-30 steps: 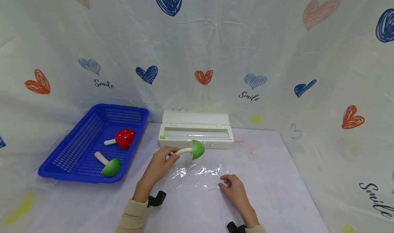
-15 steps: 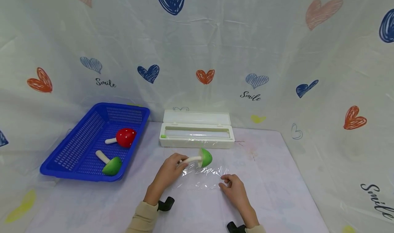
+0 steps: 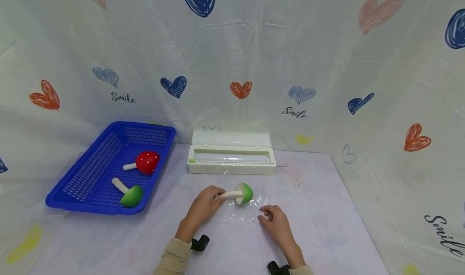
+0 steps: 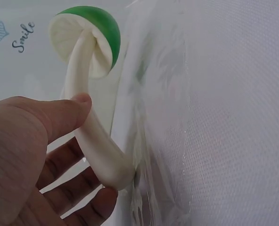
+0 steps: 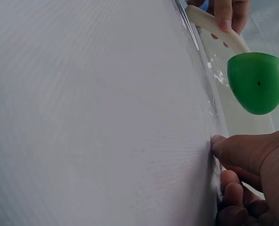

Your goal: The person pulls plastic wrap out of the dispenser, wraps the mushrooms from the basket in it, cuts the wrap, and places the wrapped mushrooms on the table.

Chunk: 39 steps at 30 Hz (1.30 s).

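My left hand [image 3: 203, 206] holds a green-capped mushroom [image 3: 247, 193] by its pale, curved stem. In the left wrist view the thumb lies across the stem [image 4: 99, 150], whose base is close against the clear cling film [image 4: 153, 155]. The cap points right in the head view, above the shiny cling film [image 3: 237, 217]. My right hand [image 3: 277, 226] is at the film's right side, its thumb and curled fingers at the edge. The right wrist view shows that hand [image 5: 248, 165] gripping the film edge, with the green cap [image 5: 257, 82] nearby.
A white cling film dispenser [image 3: 232, 168] stands at the back with its lid raised and a roll inside. The blue basket [image 3: 54, 202] at the left holds a red spotted mushroom [image 3: 147, 162] and another green mushroom [image 3: 131, 196]. A heart-printed sheet [image 3: 269, 57] hangs behind.
My left hand has brought the green mushroom right and toward me, lower over the cling film. My right hand has stayed in place at the film's edge.
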Tool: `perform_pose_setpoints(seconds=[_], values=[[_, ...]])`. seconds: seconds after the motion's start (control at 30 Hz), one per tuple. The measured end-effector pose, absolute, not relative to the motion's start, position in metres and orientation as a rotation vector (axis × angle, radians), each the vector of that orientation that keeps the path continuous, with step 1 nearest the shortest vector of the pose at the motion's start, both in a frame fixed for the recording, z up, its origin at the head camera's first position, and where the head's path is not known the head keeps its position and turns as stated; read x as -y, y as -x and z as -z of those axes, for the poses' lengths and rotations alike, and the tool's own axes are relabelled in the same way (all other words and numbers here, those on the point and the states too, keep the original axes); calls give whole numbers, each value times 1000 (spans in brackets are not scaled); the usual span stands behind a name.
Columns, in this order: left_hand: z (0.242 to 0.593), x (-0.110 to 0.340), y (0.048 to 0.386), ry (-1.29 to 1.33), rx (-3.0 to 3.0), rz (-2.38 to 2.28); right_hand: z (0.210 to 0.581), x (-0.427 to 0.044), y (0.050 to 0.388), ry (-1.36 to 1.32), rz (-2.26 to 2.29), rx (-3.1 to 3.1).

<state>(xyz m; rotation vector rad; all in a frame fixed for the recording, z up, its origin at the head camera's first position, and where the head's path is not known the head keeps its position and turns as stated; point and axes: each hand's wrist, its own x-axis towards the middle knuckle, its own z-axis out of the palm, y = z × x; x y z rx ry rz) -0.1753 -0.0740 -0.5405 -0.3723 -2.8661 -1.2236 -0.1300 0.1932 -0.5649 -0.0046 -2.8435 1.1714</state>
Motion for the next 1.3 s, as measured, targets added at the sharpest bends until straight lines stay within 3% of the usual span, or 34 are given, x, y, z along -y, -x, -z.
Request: perform_pose_setpoints(seconds=[0.4,0.67,1.3], values=[[544,70,176,428,2875,1122,560,-202,118,-90,-1223,2753],[543,69,176,445,2893,1083,559,-217,108,-13,-1117,2846],[539,41,173,536,2808,781,554,-218,116,-99,-970,2916]])
